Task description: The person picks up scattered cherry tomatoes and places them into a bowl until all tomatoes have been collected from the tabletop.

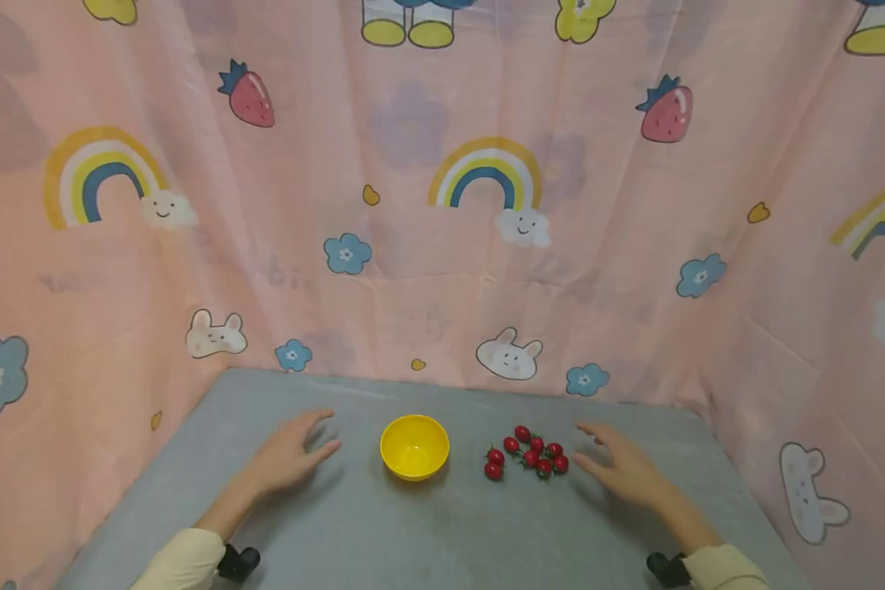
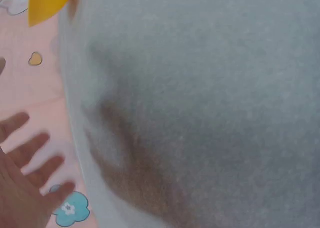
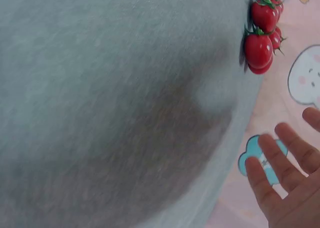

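A yellow bowl stands upright on the grey table, and its inside shows nothing in it. To its right lies a loose group of several red cherry tomatoes with green stems; some also appear as tomatoes at the top right of the right wrist view. My left hand hovers left of the bowl, fingers spread, holding nothing. Just right of the tomatoes my right hand hangs above the table, its fingers apart and nothing in them. The bowl's edge shows at the top left of the left wrist view.
The grey table reaches back to a pink patterned curtain, which also hangs along both sides. Dark wrist cameras are strapped at both cuffs, one being the left camera. Each hand casts a shadow on the tabletop.
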### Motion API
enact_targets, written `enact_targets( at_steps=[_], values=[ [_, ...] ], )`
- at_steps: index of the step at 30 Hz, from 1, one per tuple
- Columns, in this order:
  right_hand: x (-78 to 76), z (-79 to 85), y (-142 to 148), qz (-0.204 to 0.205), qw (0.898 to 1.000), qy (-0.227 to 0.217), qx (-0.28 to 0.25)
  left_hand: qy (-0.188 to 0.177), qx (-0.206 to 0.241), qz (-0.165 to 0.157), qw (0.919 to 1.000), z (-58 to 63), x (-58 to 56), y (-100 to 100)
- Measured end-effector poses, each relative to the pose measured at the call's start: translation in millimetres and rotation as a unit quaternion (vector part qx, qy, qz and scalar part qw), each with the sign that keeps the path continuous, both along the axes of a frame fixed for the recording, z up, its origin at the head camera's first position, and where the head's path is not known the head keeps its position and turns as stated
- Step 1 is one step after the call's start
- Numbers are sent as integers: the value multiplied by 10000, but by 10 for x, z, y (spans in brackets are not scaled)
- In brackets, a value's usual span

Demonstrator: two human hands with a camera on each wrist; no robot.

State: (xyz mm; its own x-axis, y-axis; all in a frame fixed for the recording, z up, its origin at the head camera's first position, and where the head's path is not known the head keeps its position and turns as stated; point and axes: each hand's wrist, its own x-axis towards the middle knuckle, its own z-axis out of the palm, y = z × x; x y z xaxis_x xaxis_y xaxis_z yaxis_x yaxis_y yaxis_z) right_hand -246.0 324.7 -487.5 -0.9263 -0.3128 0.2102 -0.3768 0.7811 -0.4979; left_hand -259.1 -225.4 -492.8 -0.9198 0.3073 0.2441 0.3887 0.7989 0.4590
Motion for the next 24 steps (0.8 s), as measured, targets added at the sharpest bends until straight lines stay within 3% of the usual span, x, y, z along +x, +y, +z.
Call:
enact_targets(
  at_steps=[3,9,14,24],
  values=[
    [12,25,61,-51,9986,-317,-428,-329,787,-138,9963,20,-2,-11],
    [42,44,174,-160,9946,-621,-810,-694,1435,-338,9866,27,-22,10],
    [77,43,220,-106,9929,-715,-944,-888,1513,-491,9833,38,-28,111],
    [87,-83,191,116,9963,-577,-623,-1182,1617,-983,9748,-9,-31,421]
  ],
)
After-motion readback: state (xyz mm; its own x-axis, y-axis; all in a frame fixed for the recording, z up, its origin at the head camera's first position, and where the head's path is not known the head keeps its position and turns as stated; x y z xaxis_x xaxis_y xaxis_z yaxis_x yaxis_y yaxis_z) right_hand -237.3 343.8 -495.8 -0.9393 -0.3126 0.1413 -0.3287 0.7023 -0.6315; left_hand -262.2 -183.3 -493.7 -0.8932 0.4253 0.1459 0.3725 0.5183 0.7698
